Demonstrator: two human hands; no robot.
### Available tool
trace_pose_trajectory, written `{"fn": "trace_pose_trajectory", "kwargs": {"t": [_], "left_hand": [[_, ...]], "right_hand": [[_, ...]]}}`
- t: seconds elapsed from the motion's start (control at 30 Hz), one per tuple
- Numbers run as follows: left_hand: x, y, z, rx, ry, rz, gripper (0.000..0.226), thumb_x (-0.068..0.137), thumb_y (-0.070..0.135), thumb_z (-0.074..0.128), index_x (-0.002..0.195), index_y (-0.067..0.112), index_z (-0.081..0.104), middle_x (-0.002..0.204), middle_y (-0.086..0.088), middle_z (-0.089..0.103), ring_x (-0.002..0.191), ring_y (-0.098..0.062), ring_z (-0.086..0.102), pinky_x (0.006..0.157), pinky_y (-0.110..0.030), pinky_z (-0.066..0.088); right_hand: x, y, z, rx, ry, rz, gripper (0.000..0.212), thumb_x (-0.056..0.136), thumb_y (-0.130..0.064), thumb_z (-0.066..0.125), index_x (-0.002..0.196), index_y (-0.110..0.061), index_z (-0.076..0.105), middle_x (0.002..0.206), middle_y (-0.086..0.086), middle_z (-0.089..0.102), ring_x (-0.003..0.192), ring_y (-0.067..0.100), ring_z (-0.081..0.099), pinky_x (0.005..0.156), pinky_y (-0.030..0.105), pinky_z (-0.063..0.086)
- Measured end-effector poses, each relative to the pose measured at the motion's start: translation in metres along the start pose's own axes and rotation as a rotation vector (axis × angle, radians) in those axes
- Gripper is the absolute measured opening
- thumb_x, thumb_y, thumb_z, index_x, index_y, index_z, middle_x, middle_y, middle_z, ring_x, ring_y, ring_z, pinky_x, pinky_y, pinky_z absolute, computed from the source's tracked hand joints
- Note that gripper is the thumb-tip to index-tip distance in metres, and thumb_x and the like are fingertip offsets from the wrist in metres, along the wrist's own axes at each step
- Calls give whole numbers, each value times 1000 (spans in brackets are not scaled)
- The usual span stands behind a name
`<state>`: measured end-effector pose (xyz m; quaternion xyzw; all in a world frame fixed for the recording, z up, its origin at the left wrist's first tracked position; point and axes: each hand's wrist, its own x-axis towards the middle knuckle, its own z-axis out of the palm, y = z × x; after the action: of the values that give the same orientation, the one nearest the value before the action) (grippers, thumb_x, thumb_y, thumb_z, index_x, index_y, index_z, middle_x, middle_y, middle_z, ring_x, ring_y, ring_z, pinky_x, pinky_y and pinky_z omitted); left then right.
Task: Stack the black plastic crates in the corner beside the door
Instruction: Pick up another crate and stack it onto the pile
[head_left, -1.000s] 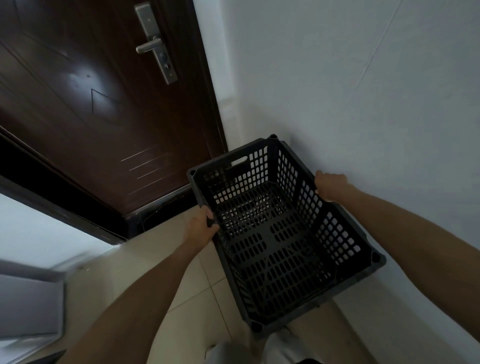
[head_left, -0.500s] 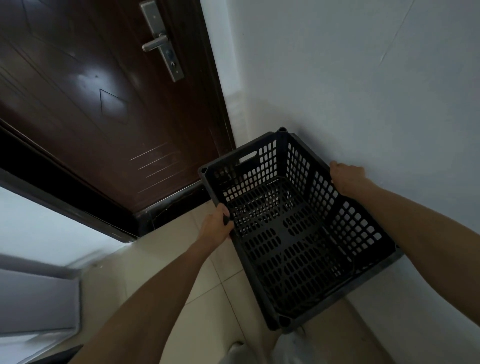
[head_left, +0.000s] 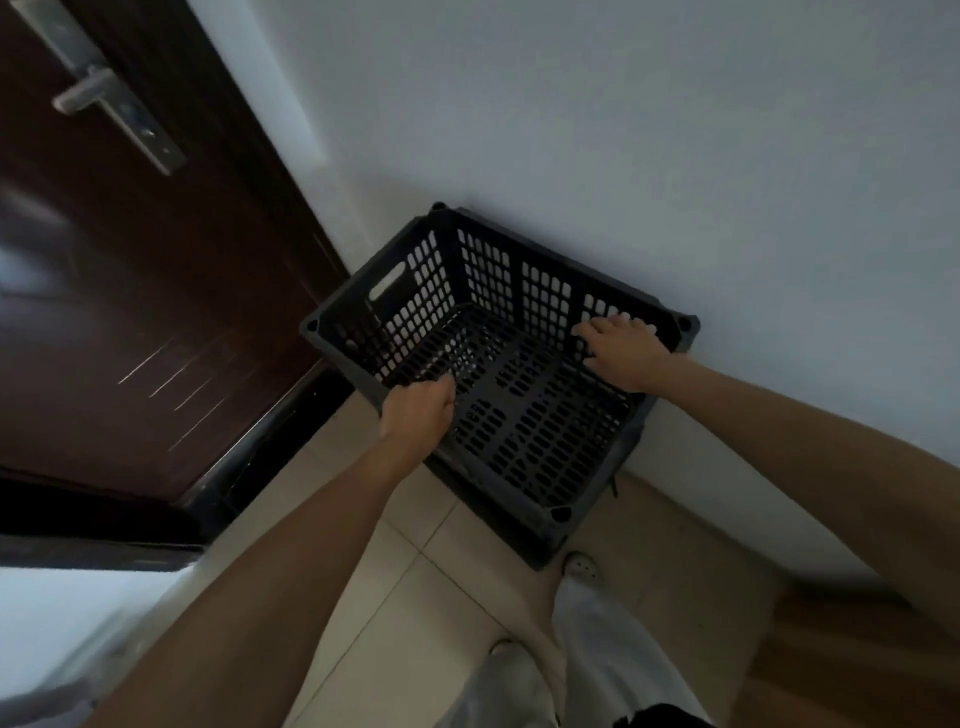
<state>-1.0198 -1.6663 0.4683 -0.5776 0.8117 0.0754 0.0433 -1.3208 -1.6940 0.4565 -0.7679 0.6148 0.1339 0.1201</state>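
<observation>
Two hands: both on my black crate (head_left: 524, 415).
Left hand (head_left: 415, 413): clamped over near-left rim.
Right hand (head_left: 621, 351): fingers curled over wall-side rim, arm extended.

Both hands grip the black perforated plastic crate (head_left: 519, 395) mid-frame: left hand (head_left: 418, 413) near rim, right hand (head_left: 623, 353) far wall.
</observation>
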Motion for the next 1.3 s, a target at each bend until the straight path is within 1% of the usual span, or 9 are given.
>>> {"fn": "trace_pose_trajectory", "kwargs": {"t": [0.13,0.33,0.53,0.63,0.8,1.0,1.1,1.17,1.3], "left_hand": [[-14,45,50,-8,60,327,33,102,42,37,100,22,63,99,1,65,97,-21,60,79,-37,46],[-41,59,76,75,188,698,68,99,64,20,75,29,73,70,9,69,69,-9,66,61,-28,45],[-44,44,67,68,162,846,75,86,80,21,84,24,71,81,9,68,75,-13,67,65,-30,51],[-50,32,67,94,165,940,71,86,77,25,87,21,68,81,8,66,77,-13,68,65,-30,50],[-60,29,66,87,195,942,67,90,70,28,94,17,69,85,5,69,80,-16,69,67,-31,50],[-67,19,61,119,61,947,65,90,72,27,89,18,64,84,5,65,78,-16,66,70,-31,47],[-65,31,50,45,-37,820,77,89,77,13,90,21,66,86,7,62,76,-16,64,67,-32,47],[-63,45,49,-54,-60,648,72,95,68,12,95,23,68,92,5,66,81,-19,66,70,-33,47],[-67,71,61,61,87,410,55,104,42,21,90,21,70,81,0,73,75,-23,67,76,-35,48]], "right_hand": [[-48,-10,43,15,-50,2,48,100,-53,27,133,-26,49,136,2,53,129,27,43,109,43,26],[-84,-25,69,7,90,-86,88,88,-67,-10,112,-30,67,109,-4,68,117,23,51,116,43,14],[-93,-45,81,45,112,-82,82,92,-62,-3,108,-30,71,107,-6,68,119,22,48,116,44,7],[-96,-52,82,53,86,-88,76,95,-60,1,110,-29,70,109,-4,68,119,23,48,115,43,6],[-99,-61,82,22,55,-48,62,101,-51,11,115,-29,67,112,-3,67,119,25,48,116,44,9],[-101,-80,85,75,53,-58,47,101,-45,17,122,-31,56,119,-2,62,117,25,48,109,44,18],[-97,-86,83,134,77,28,43,98,-47,21,119,-32,55,116,-2,64,116,26,50,104,43,24],[-92,-94,82,191,133,150,42,99,-45,23,121,-29,54,116,0,65,113,26,53,101,41,29],[-88,-107,92,184,332,321,34,98,-34,30,119,-25,56,110,0,68,105,25,58,99,39,33]]}}
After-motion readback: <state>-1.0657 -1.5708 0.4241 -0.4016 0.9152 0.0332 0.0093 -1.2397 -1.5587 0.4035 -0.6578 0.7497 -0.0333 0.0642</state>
